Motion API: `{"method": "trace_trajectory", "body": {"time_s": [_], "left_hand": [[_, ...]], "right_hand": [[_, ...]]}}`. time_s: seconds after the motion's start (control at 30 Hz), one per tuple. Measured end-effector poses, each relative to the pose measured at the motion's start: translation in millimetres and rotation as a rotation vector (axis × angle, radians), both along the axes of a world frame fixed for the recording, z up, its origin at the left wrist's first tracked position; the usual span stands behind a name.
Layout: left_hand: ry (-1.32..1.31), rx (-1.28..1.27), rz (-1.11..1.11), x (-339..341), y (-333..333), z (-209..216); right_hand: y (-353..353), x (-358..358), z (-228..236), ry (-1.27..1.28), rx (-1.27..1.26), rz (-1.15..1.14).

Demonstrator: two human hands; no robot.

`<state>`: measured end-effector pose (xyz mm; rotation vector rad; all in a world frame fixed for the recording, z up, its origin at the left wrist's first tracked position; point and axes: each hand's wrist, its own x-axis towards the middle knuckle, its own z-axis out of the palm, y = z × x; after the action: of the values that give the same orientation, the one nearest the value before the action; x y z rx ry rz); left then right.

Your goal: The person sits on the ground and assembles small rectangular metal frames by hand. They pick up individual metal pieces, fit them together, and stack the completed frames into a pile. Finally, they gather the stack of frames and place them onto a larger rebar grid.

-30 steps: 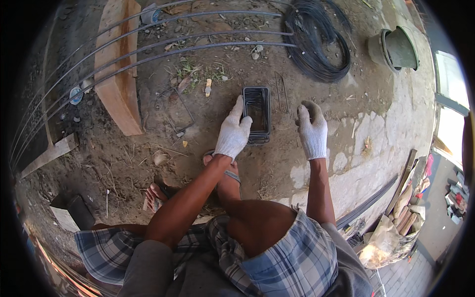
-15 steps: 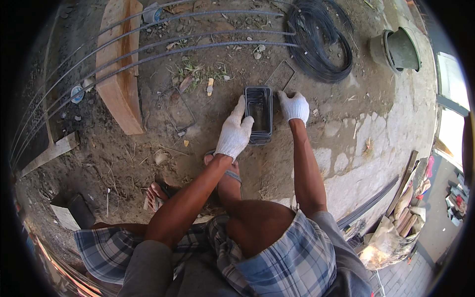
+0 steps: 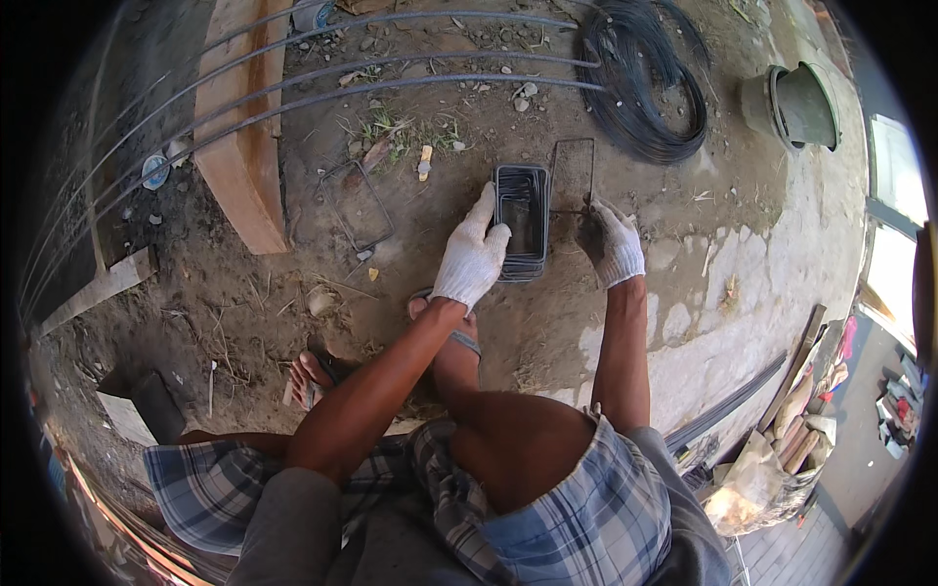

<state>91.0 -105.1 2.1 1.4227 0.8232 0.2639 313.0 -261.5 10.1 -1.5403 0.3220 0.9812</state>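
Note:
A stack of rectangular steel rebar stirrups (image 3: 544,225) rests on the dirt in front of me. My left hand (image 3: 473,256), in a white knit glove, grips the stack's left side between thumb and fingers. Just right of the stack is a single rebar stirrup (image 3: 592,168). My right hand (image 3: 616,244), gloved too, has its fingers closed at that stirrup's near right corner; its palm side looks dirty. Another loose stirrup (image 3: 375,198) lies on the ground to the left.
Long rebar rods (image 3: 440,82) cross the far side over a wooden beam (image 3: 234,166). A coil of dark wire (image 3: 650,122) lies far right, near a grey-green bucket (image 3: 809,107). Lower right sits a sack of scraps (image 3: 757,488). My sandalled feet stand close behind the stack.
My right hand has moved slightly right and turned, and now holds the single stirrup, which has swung upright beside the stack. My left hand stays on the stack.

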Motion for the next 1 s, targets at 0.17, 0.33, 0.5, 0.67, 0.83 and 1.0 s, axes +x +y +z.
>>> {"method": "trace_trajectory", "body": {"time_s": [0.17,0.33,0.5,0.67,0.83,1.0], "left_hand": [[0.018,-0.008,0.005,0.6,0.4,-0.7],[0.038,-0.007,0.017,-2.8,1.3,-3.8],[-0.014,-0.026,0.06,0.1,2.7,-3.4],[0.006,-0.112,0.081,-1.6,7.0,1.5],[-0.005,-0.059,0.1,-4.0,5.0,-11.0],[0.019,-0.131,0.101,-1.5,2.2,-6.0]], "right_hand": [[14.2,-18.5,38.6,-0.739,-0.353,0.451],[36.6,-61.3,87.9,-0.982,-0.453,0.576],[63.7,-122.9,90.5,-1.247,-0.625,0.937],[80.3,-142.6,84.8,-1.268,-0.812,1.064],[75.0,-146.1,65.3,-1.278,-0.806,1.112],[66.5,-145.5,65.0,-1.313,-0.751,1.072]]}}
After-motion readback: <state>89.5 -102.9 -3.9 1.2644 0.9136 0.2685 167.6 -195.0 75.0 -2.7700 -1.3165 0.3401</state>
